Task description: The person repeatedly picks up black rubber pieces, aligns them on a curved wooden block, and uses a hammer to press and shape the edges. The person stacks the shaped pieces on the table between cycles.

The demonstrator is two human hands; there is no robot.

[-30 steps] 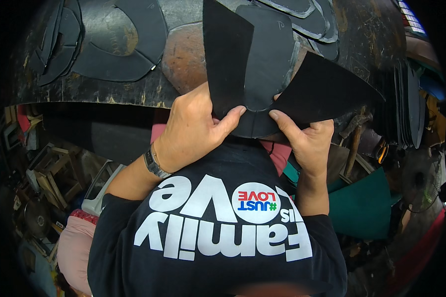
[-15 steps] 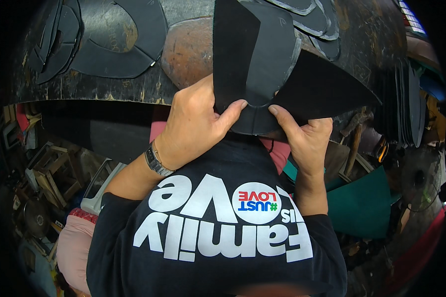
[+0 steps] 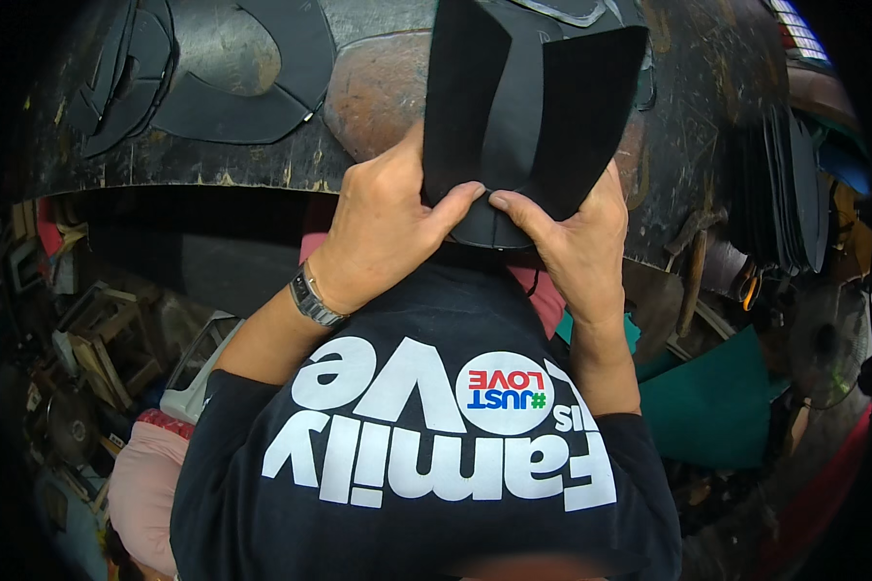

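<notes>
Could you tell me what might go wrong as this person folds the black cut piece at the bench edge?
The left hand and right hand pinch the black cut piece only at its lower edge, so the fold may spring open. It may also brush the loose black cut-outs on the scarred workbench.

This is a small, crowded workshop, probably for cutting sheet material. Above the left hand (image 3: 383, 228) lies a worn, scratched workbench (image 3: 707, 116) with dark cut pieces (image 3: 233, 87). Right of the right hand (image 3: 576, 247) stands a stack of dark sheets (image 3: 780, 189), with a hammer (image 3: 693, 257) below it.
</notes>
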